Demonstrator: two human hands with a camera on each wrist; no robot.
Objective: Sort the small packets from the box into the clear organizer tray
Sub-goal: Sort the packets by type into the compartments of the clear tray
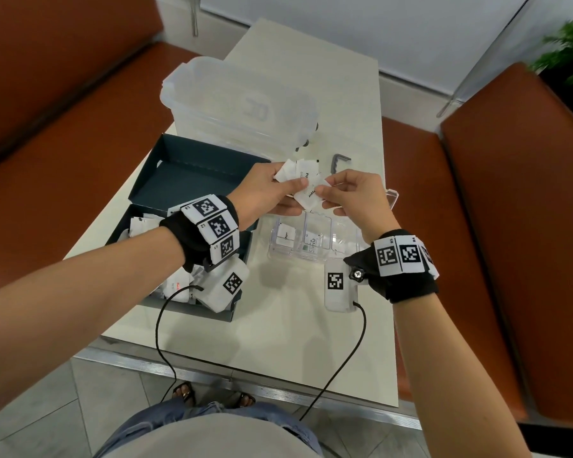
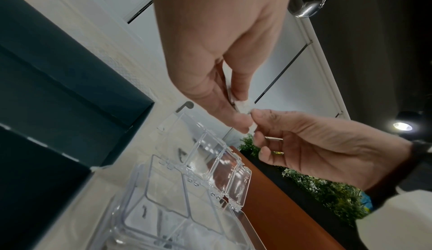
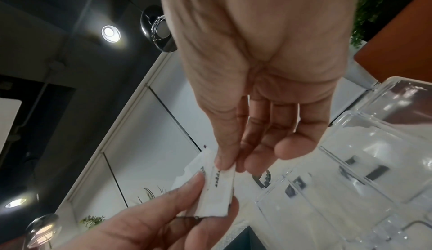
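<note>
Above the clear organizer tray (image 1: 339, 226), my left hand (image 1: 290, 190) grips a small bunch of white packets (image 1: 293, 171). My right hand (image 1: 325, 196) pinches the corner of one printed packet (image 1: 308, 196) in that bunch between thumb and forefinger. In the right wrist view this packet (image 3: 215, 195) lies between the right hand (image 3: 231, 165) and the left fingers (image 3: 194, 182). The tray's lid (image 2: 217, 161) stands open. One packet (image 1: 286, 234) lies in its left compartment and another (image 1: 313, 244) in the middle one. The dark teal box (image 1: 179, 180) at left holds several more packets (image 1: 176, 285).
A large translucent plastic tub (image 1: 239, 104) stands at the back of the white table (image 1: 278, 342). A grey bent metal key (image 1: 339, 163) lies right of it. Orange-brown benches (image 1: 510, 226) flank the table. Black cables (image 1: 159, 325) hang from both wrists over the front edge.
</note>
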